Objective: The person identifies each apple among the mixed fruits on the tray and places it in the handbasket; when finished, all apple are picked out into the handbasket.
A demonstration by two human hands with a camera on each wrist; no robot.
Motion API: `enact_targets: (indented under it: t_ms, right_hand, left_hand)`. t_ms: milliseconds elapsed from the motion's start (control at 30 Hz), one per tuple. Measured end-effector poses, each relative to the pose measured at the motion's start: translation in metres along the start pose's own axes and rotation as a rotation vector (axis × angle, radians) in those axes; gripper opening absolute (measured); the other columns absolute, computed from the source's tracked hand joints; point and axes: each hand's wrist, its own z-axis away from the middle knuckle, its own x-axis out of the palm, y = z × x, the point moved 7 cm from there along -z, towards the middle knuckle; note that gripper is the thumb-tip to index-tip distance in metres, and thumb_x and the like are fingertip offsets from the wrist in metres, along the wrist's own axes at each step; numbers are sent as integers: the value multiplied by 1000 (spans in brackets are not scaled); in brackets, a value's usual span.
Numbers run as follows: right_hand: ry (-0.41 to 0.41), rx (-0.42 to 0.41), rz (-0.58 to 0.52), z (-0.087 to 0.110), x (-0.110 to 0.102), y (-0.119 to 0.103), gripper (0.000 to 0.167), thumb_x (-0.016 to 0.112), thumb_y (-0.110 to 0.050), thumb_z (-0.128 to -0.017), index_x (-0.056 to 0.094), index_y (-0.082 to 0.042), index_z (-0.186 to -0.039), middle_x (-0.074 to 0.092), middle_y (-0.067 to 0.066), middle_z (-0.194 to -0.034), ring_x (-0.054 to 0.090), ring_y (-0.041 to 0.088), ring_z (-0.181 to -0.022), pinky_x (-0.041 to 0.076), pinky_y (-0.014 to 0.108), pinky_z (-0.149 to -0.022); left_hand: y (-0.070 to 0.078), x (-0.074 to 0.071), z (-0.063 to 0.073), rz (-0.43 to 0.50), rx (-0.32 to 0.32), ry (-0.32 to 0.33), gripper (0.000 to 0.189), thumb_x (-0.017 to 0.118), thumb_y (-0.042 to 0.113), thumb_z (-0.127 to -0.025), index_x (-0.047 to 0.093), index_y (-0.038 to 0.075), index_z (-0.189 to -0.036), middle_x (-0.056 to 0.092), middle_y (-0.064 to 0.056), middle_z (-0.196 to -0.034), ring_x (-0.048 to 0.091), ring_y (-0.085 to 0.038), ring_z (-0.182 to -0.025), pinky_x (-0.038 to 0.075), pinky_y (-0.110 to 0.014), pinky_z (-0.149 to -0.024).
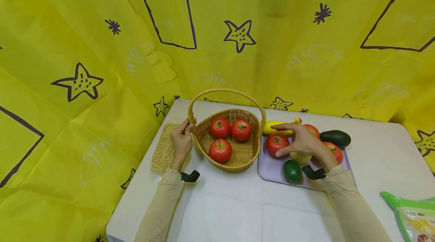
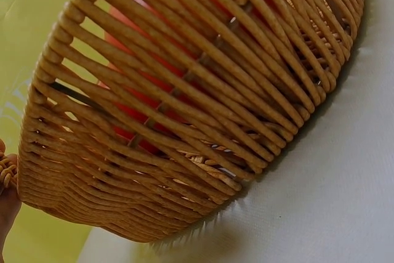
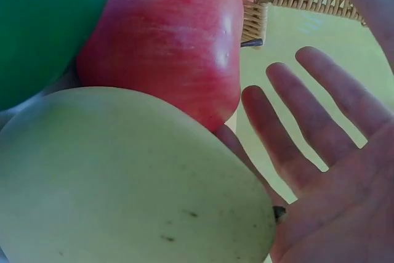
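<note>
A woven wicker basket [image 1: 249,159] with a tall arched handle stands on the table, holding three red apples [image 1: 220,150]. At its left rim, my left hand [image 1: 182,140] pinches the foot of the handle. My right hand [image 1: 302,140] hovers over a light purple tray [image 1: 270,174], thumb and fingers apart around a red apple [image 1: 276,144] at the tray's left side. In the right wrist view its fingers [image 3: 314,115] are spread, beside that apple [image 3: 172,41] and a pale green pear-like fruit [image 3: 123,177]. Nothing is in its grasp.
The tray also bears a yellow banana [image 1: 272,127], a green avocado-shaped fruit [image 1: 292,172], a dark green one [image 1: 335,138] and more red fruit [image 1: 334,152]. Left of the basket lies a clear packet of yellow grains [image 1: 163,151]. A green-edged bag [image 1: 414,215] sits at the right.
</note>
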Motion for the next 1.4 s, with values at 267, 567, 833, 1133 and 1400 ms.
enact_targets:
  t_ms: [267,567,833,1133,1400]
  right_hand:
    - [-47,3,48,-4,5,6,83,101,-38,-70,68,-7,-140,72,18,-136,65,43,-127,52,66,-105]
    - [-93,3,105,-8,10,9,85,102,-42,-68,70,-5,-137,74,17,-132,66,40,-122,53,63,-105]
    - [-132,41,114,-9,12,6,83,103,-31,-67,69,-3,-137,74,18,-132,64,43,-122,50,66,-107]
    - [-144,63,183,-15,20,4,83,104,-31,-65,71,-4,-136,74,18,-129,66,41,-119,50,66,-107]
    - [-130,62,165,-15,20,4,82,104,-29,-64,71,-4,-135,75,17,-124,68,37,-112,55,61,-101]
  left_hand:
    - [-8,1,-1,-4,-13,1,29,62,-14,-99,65,-20,-128,72,-38,-110,71,-53,-109,56,-9,-88]
    - [-34,1,-4,10,-13,-9,31,65,-9,-100,68,-13,-130,74,-33,-113,72,-49,-111,54,-7,-88]
    - [-35,0,-4,35,-10,-33,32,65,-4,-102,66,-13,-133,74,-34,-114,72,-49,-113,57,-12,-91]
    - [-34,1,-3,9,-24,-2,31,64,-10,-100,67,-14,-131,73,-35,-112,72,-49,-110,56,-9,-89]
    - [-5,1,-1,-5,-5,-6,30,62,-14,-99,65,-21,-128,71,-39,-111,70,-53,-110,56,-11,-90]
